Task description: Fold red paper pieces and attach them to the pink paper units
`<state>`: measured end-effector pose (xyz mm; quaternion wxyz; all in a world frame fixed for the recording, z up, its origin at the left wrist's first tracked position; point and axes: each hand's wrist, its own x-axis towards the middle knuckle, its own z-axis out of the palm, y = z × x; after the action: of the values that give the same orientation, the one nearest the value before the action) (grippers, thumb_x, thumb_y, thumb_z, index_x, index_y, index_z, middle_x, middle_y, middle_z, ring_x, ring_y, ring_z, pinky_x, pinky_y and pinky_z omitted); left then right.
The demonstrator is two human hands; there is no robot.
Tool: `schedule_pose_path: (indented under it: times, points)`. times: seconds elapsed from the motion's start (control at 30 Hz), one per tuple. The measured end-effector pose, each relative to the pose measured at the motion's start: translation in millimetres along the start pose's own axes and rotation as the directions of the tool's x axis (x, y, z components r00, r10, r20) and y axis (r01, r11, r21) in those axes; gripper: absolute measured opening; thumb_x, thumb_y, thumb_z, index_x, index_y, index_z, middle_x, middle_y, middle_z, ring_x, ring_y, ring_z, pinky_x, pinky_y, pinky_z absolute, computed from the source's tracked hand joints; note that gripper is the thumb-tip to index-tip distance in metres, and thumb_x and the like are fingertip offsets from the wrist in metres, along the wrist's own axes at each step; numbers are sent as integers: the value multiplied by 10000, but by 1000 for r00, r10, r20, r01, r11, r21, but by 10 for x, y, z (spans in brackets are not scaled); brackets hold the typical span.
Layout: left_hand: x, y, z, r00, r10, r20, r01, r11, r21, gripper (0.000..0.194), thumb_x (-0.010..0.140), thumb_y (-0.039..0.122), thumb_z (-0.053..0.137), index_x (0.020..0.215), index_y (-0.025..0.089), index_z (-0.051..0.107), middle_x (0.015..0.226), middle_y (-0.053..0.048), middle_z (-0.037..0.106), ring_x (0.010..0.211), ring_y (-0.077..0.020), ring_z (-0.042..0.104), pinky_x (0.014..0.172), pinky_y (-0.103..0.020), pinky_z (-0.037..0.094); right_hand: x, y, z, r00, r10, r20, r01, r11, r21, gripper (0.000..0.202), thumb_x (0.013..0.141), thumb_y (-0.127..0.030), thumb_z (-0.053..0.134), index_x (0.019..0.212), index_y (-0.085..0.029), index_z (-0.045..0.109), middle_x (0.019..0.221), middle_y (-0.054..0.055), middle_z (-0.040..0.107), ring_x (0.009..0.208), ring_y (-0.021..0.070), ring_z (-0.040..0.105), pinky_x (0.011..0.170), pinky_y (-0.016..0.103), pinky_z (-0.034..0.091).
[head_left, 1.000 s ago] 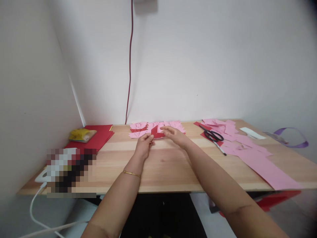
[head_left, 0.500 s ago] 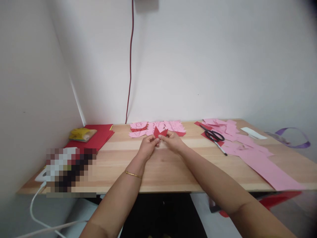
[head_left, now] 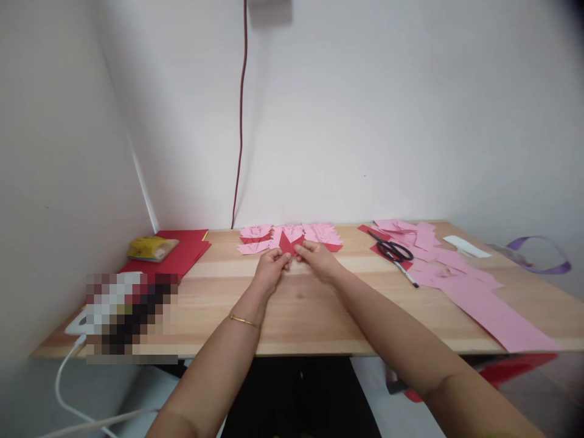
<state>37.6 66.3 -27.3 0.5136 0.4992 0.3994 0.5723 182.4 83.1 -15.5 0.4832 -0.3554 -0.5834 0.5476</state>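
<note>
Between my two hands is a piece of red paper (head_left: 288, 244) with pointed tips sticking up. My left hand (head_left: 272, 266) pinches its lower left side, and my right hand (head_left: 316, 258) pinches its right side with thumb and fingers. The fingertips cover the paper's lower part. Just behind it, pink paper pieces (head_left: 322, 232) with jagged edges lie in rows on the wooden table (head_left: 301, 322), a few red ones among them.
Black scissors (head_left: 395, 249) and a pen (head_left: 406, 274) lie on the right beside pink paper scraps (head_left: 493, 310). Red sheets (head_left: 187, 252) with a yellow packet (head_left: 152, 248) on top are at the left. A white strip (head_left: 466, 246) and a purple band (head_left: 542, 267) sit far right.
The red paper has shifted slightly left and its pointed tips have turned a little. My hands have moved only slightly and keep their pinch.
</note>
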Motion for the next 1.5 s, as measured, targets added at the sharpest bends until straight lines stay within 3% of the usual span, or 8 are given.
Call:
schedule_pose_path:
  times: [0.2,0.53,0.73,0.87,1.03,1.17,1.3,1.5]
  points:
    - [-3,-11,9,1000,6,1,-6,998,57,260,663,345,688,612,153,520,535,31,528,508,-83,470,541,-217,356,-37,-40,33,996,-85,-11,85,996,-9,218,674,-341,692,779,-155,646,743,11,655,705,142,572,707,290,432]
    - [13,-68,-42,994,77,72,-94,959,268,281,727,378,615,608,166,473,532,45,483,505,-84,412,513,-219,306,-22,38,51,997,-66,-40,66,998,-2,236,668,-373,704,683,-155,613,674,4,630,632,125,536,627,265,413]
    - [-10,28,-40,988,120,94,-150,877,457,258,755,335,556,596,184,420,531,50,470,519,-96,400,525,-232,304,-11,65,53,998,-58,-20,59,997,58,244,677,-380,704,665,-157,605,640,-11,588,593,101,483,591,247,378]
    - [-38,83,-14,986,141,87,-165,869,466,272,747,324,567,571,181,419,525,47,466,524,-97,406,528,-236,305,-16,67,60,999,-19,-41,22,996,84,266,666,-391,716,639,-156,594,577,-29,544,537,84,421,552,240,342]
    - [-51,54,31,990,-79,118,75,997,36,271,720,397,638,671,144,553,596,13,544,519,-90,466,563,-245,386,17,65,45,997,46,-59,-31,974,225,313,620,-389,756,583,-157,549,534,-36,518,534,85,432,560,246,353]
    - [-67,83,12,893,-349,284,428,855,-293,355,753,472,608,758,118,626,659,-45,592,547,-106,512,595,-282,442,33,37,6,992,126,-2,-115,910,400,321,584,-338,793,558,-161,527,503,-51,505,513,72,440,574,243,389]
    - [-92,132,-37,760,-463,456,623,719,-308,273,774,385,612,799,117,662,649,-62,602,537,-100,511,544,-242,412,17,37,-39,985,108,135,-154,901,406,260,634,-332,772,638,-159,578,564,-32,569,544,89,511,597,259,433]
    - [-119,171,-68,724,-443,528,647,701,-299,185,733,291,662,812,124,661,675,-49,575,523,-72,465,494,-204,365,-21,61,-91,946,91,312,-213,899,382,278,658,-369,753,664,-154,577,601,-19,580,585,112,559,623,280,465]
